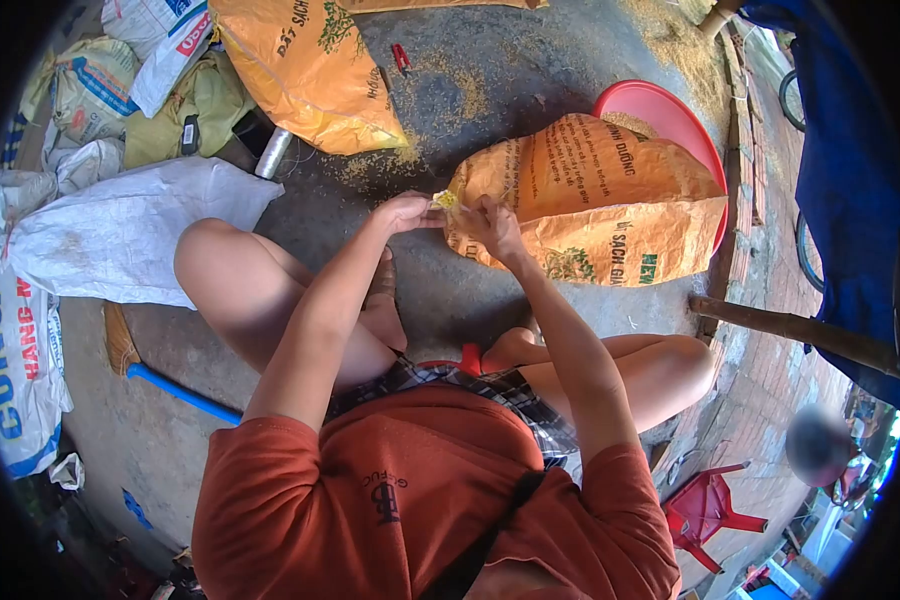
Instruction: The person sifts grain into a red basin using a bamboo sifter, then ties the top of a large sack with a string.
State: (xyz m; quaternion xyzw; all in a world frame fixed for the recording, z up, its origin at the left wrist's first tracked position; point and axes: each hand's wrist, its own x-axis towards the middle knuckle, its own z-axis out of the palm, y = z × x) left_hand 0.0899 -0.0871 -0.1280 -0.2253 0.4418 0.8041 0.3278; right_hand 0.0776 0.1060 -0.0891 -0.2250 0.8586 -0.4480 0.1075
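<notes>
An orange printed sack (610, 185) lies on its side in front of me, its near-left end gathered to a narrow neck. My left hand (406, 213) is closed at the yellow-and-white tip of that neck, fingertips pinching it. Just to its right, my right hand (492, 228) grips the sack's orange material with bent fingers. The sack's far right side rests against a red plastic basin (660, 98), which holds some grain. Whatever fine item may be between my fingertips is too small to make out.
Another full orange sack (305, 75) lies ahead on the left, with red-handled snips (401, 58) and a spool of white thread (274, 152) nearby. White sacks (135, 230) spread to my left beside a blue-handled broom (185, 393). A red stool (708, 510) stands behind right. Grain litters the floor.
</notes>
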